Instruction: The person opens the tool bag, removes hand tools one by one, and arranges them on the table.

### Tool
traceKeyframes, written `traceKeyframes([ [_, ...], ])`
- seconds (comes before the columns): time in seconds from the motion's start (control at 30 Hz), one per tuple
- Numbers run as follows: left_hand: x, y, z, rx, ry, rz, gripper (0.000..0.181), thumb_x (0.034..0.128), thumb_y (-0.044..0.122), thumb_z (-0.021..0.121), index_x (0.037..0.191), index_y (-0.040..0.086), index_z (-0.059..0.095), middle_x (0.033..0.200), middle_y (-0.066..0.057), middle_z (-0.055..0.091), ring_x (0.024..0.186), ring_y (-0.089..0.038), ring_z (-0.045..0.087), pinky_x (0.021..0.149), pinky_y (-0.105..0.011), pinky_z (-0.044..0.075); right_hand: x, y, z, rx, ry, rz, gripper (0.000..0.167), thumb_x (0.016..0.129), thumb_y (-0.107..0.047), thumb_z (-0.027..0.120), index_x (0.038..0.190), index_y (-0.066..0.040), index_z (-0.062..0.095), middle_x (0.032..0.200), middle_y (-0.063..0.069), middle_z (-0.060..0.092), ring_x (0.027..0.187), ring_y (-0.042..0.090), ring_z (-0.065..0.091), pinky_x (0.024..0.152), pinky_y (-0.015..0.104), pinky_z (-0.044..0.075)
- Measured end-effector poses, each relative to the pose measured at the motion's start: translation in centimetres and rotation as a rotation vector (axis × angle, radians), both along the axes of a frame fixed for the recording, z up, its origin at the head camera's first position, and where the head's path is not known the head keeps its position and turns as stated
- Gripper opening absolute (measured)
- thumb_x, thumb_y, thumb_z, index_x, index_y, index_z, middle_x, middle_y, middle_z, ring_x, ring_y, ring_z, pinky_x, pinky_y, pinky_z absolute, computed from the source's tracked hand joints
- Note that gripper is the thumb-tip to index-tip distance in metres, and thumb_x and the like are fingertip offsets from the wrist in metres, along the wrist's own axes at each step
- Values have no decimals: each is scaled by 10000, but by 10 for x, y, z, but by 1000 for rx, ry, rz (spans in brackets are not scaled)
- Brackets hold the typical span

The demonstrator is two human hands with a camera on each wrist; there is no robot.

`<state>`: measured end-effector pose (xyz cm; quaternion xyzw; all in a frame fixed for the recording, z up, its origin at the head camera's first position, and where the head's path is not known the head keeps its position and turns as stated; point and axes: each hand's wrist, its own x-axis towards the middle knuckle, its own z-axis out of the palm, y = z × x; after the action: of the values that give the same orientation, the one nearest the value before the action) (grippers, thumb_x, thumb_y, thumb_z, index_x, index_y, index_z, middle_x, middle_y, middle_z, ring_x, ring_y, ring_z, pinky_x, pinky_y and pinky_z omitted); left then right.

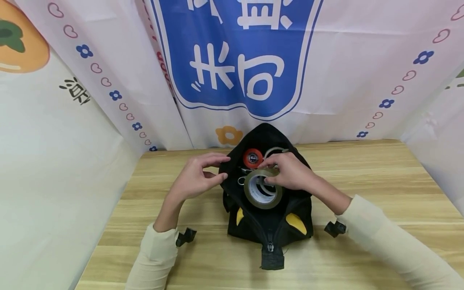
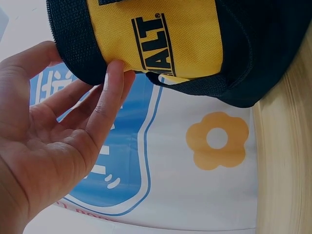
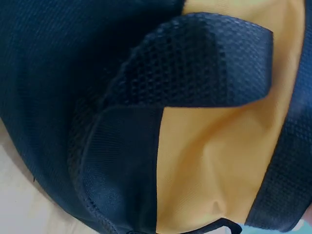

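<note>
A black tool bag (image 1: 270,225) with yellow patches stands unzipped on the table. The left hand (image 1: 197,175) holds the bag's left rim by its fingertips; in the left wrist view that hand (image 2: 58,126) is at the black edge beside the yellow panel (image 2: 165,44). Over the bag's opening, the right hand (image 1: 290,171) pinches a roll of brown packing tape (image 1: 250,189) at its upper right side. Behind the roll, a round red-rimmed item (image 1: 252,158) and a pale cable (image 1: 274,149) show inside the bag. The bag's side nearly fills the right wrist view, with a webbing strap (image 3: 204,63).
The bag rests on a light wooden table (image 1: 362,173). A printed cloth (image 1: 348,80) hangs behind it, close to the bag's back. The zip pull (image 1: 270,246) lies at the front end of the bag. Small black devices (image 1: 186,237) sit at both wrists.
</note>
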<state>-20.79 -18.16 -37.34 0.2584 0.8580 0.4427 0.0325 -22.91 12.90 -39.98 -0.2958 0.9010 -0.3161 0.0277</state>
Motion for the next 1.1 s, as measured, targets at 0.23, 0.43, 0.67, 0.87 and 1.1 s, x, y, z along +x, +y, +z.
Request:
traceKeyframes([
  [0.23,0,-1,-2,7,-9,-2,428,960,85,782,1382,60,721,1466,-115,674,1220,-317,709,868,-288,673,5,-5,2,24,60,-67,277,874,-70,846,1146,-124,845,1097,40,814,951,189,727,781,367,636],
  [0.43,0,-1,-4,-4,-5,2,427,963,102,783,1385,72,722,1464,-106,676,1231,-318,704,882,-294,672,5,-1,13,-52,64,-87,252,882,-69,833,1131,-106,841,1017,38,821,852,132,734,731,308,627],
  [0.67,0,-2,-3,-13,0,6,428,966,114,779,1388,78,721,1468,-101,676,1254,-331,692,912,-331,672,3,12,40,-125,16,-131,293,928,-80,752,1216,-67,805,1035,69,815,868,183,714,765,315,612],
  [0.87,0,-3,-3,-10,-8,8,427,969,119,775,1390,78,719,1471,-106,673,1268,-341,684,929,-343,668,-1,26,64,-161,-34,-189,294,965,-108,740,1248,-46,791,1121,137,810,955,245,733,822,277,617],
  [1.1,-1,-4,-3,1,-13,11,423,969,121,777,1386,78,722,1462,-103,680,1260,-332,688,924,-331,668,2,45,85,-207,4,-265,273,965,-141,748,1220,-67,812,1158,167,806,998,286,749,752,154,568],
])
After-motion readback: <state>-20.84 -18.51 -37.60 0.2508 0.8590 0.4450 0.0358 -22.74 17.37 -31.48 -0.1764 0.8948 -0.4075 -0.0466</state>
